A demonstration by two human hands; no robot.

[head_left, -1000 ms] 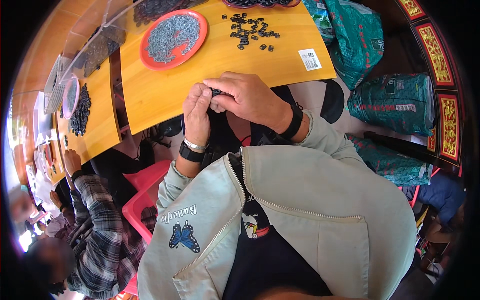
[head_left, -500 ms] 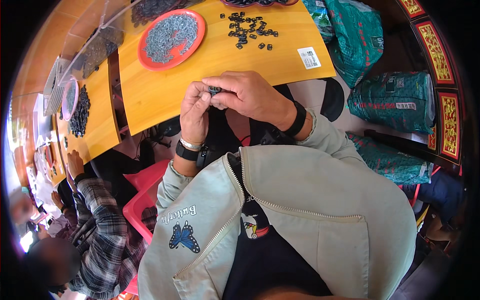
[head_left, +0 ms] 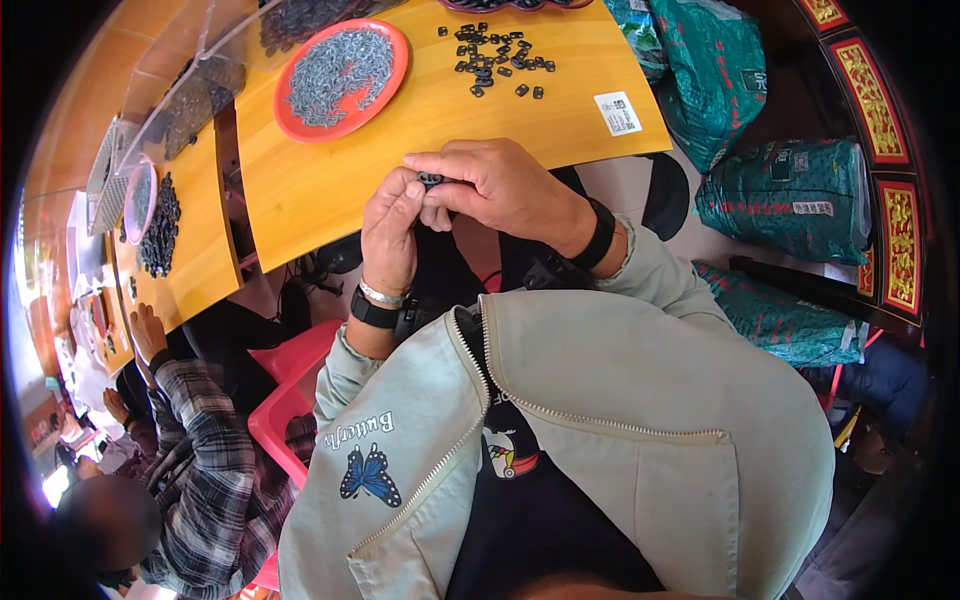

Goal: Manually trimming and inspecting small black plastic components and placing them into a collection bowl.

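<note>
Between the fingertips of both my hands, just over the table's near edge, is a small black plastic part with openings in its face. My left hand pinches it from the left, thumb and fingers closed. My right hand grips it from the right between thumb and forefinger. My fingers cover most of the part's sides. Beyond my hands, a red round plate holds many thin silvery metal pieces, too small to make out exactly. To its right, several small black parts lie loose on the yellow wooden table.
A clear plastic bin with dark parts stands at the far left. A white label sits near the table's right corner. Green sacks lean at the right. At lower left, a person in a plaid sleeve works by a pink chair.
My hands have shifted very slightly, and the black part is tilted a little differently between my fingers. The grip stays the same.
</note>
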